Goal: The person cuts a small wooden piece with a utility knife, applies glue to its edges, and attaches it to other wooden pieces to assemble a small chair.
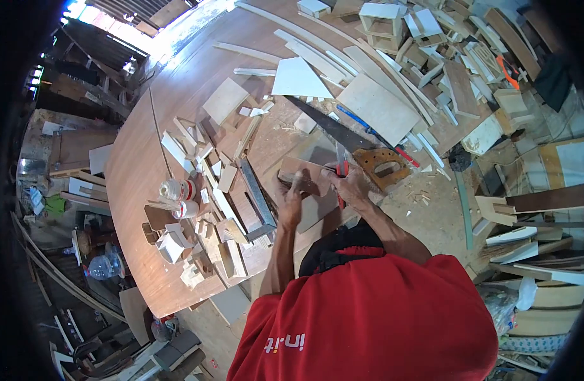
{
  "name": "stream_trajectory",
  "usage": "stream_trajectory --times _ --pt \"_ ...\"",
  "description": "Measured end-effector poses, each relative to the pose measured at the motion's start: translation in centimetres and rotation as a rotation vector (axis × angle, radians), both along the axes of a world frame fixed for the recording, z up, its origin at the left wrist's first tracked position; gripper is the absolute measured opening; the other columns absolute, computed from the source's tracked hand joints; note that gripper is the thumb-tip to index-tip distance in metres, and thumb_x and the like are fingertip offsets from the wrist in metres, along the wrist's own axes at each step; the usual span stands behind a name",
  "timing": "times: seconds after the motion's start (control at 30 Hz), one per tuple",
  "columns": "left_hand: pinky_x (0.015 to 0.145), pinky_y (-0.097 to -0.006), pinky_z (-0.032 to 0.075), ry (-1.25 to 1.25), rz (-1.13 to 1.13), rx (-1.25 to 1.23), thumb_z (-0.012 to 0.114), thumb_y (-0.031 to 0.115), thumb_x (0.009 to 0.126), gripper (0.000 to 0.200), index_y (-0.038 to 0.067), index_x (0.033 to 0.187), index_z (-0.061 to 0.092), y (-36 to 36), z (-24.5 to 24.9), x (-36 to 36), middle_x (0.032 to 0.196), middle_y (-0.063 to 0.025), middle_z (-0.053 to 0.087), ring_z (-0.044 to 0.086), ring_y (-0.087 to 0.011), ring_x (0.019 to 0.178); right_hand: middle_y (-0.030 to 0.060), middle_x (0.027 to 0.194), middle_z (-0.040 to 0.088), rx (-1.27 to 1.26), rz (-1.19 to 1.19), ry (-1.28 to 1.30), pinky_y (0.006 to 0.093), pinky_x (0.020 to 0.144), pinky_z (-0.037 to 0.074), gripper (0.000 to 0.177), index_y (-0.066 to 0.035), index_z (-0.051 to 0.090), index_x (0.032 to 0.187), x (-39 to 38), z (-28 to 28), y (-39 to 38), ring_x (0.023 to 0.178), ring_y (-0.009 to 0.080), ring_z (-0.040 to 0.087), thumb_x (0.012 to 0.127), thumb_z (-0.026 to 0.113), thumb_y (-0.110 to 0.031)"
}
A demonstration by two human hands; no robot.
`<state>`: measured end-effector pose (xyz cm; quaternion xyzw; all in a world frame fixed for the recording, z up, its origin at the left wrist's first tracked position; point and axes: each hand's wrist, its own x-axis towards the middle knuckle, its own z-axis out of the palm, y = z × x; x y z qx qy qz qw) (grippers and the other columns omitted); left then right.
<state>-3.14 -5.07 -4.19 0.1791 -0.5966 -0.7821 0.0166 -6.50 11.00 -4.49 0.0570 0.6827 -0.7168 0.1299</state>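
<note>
My left hand [290,198] is closed on the left end of a small brown wooden board [311,179], thumb on its face. At the board's right end, my right hand [353,187] is wrapped round a red-handled tool [342,169] with a pale metal blade pointing away from me; its exact kind I cannot tell. The right fingertips are right at the board's edge. Just beyond lies a handsaw with a wooden handle [382,169] and a dark blade [327,124]. A dark metal square [257,197] rests left of my left hand.
The brown tabletop [134,190] carries wood offcuts [227,178], jars [177,189] and long pale strips [285,20]. A blue-and-red bar [368,128] lies beyond the saw. Stacked wood pieces [457,82] and an orange-handled tool [509,71] are at the far right.
</note>
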Motion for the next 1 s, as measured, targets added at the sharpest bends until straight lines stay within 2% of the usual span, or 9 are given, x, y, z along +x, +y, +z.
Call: stream_trajectory --times 0.1,0.17,0.3,0.37,0.6,0.67,0.9,0.97,1.0 --pt "0.053 -0.0331 0.054 0.079 0.066 0.114 0.055 0.016 0.093 0.037 0.004 0.121 0.035 -0.2 -0.8 -0.1 0.092 -0.0101 0.059 0.063 -0.0183 0.075 0.0074 0.061 0.057 0.163 0.065 0.160 0.0325 0.050 0.043 0.027 0.000 0.067 0.088 0.0 0.3 -1.0 0.053 0.0160 0.053 0.084 0.066 -0.027" --pt "0.062 -0.0324 0.054 -0.181 0.142 0.073 0.053 0.010 0.093 0.032 0.003 0.120 0.038 -0.6 -0.2 -0.6 0.095 -0.0082 0.057 0.061 -0.0182 0.079 0.0142 0.067 0.059 0.460 0.263 0.140 0.0376 0.062 0.046 0.034 0.002 0.066 0.099 0.6 1.5 -0.5 0.065 0.0247 0.058 0.087 0.063 -0.030" --pt "0.086 -0.0303 0.048 0.116 0.290 0.400 0.049 0.004 0.093 0.038 0.002 0.129 0.036 -0.6 -1.6 -1.6 0.112 -0.0109 0.054 0.057 -0.0188 0.101 0.0135 0.082 0.065 0.161 0.288 0.249 0.0341 0.070 0.047 0.036 0.001 0.064 0.110 1.1 2.7 -1.7 0.076 0.0215 0.061 0.090 0.059 -0.029" --pt "0.087 -0.0299 0.047 0.104 0.238 0.450 0.049 0.003 0.093 0.039 0.002 0.130 0.035 -0.3 -0.9 -1.4 0.113 -0.0107 0.054 0.057 -0.0187 0.101 0.0120 0.097 0.066 -0.024 0.262 0.162 0.0319 0.077 0.046 0.037 -0.001 0.062 0.117 0.9 3.0 -2.1 0.088 0.0181 0.060 0.093 0.055 -0.029" --pt "0.095 -0.0286 0.043 0.013 0.111 0.457 0.043 0.005 0.096 0.033 0.001 0.129 0.040 -0.6 -2.0 -0.3 0.116 -0.0095 0.056 0.056 -0.0181 0.106 0.0101 0.094 0.065 0.023 0.212 0.194 0.0303 0.078 0.045 0.041 -0.001 0.061 0.118 -0.4 0.8 -2.4 0.086 0.0175 0.056 0.092 0.054 -0.032" --pt "0.091 -0.0273 0.045 0.027 0.128 0.492 0.047 0.003 0.094 0.039 0.002 0.132 0.037 -0.8 -2.0 -0.5 0.114 -0.0087 0.056 0.056 -0.0170 0.103 0.0118 0.087 0.063 0.277 0.315 0.143 0.0316 0.076 0.046 0.040 0.001 0.062 0.109 -0.3 1.0 -2.0 0.079 0.0196 0.054 0.092 0.053 -0.035" --pt "0.071 -0.0256 0.049 -0.032 0.182 0.378 0.056 0.007 0.091 0.055 0.002 0.138 0.029 -3.6 -4.0 -0.5 0.106 -0.0071 0.057 0.058 -0.0149 0.087 0.0096 0.076 0.053 0.123 0.189 0.169 0.0379 0.065 0.044 0.036 -0.001 0.056 0.111 0.5 1.2 -2.6 0.073 0.0228 0.055 0.094 0.049 -0.033" --pt "0.061 -0.0222 0.045 -0.053 0.251 0.355 0.057 0.008 0.090 0.056 0.003 0.139 0.030 -3.0 -2.0 -0.3 0.099 -0.0046 0.056 0.055 -0.0112 0.078 0.0176 0.091 0.059 0.558 0.105 0.046 0.0457 0.075 0.045 0.027 -0.002 0.058 0.099 -0.7 0.3 -3.6 0.084 0.0355 0.059 0.094 0.048 -0.027" --pt "0.068 -0.0219 0.045 -0.056 0.249 0.336 0.057 0.007 0.090 0.053 0.002 0.137 0.033 -3.2 -2.6 0.1 0.101 -0.0047 0.056 0.054 -0.0111 0.084 0.0176 0.091 0.059 0.571 0.082 0.048 0.0457 0.075 0.045 0.027 -0.002 0.058 0.099 -1.2 -0.1 -3.8 0.084 0.0355 0.059 0.094 0.048 -0.027"
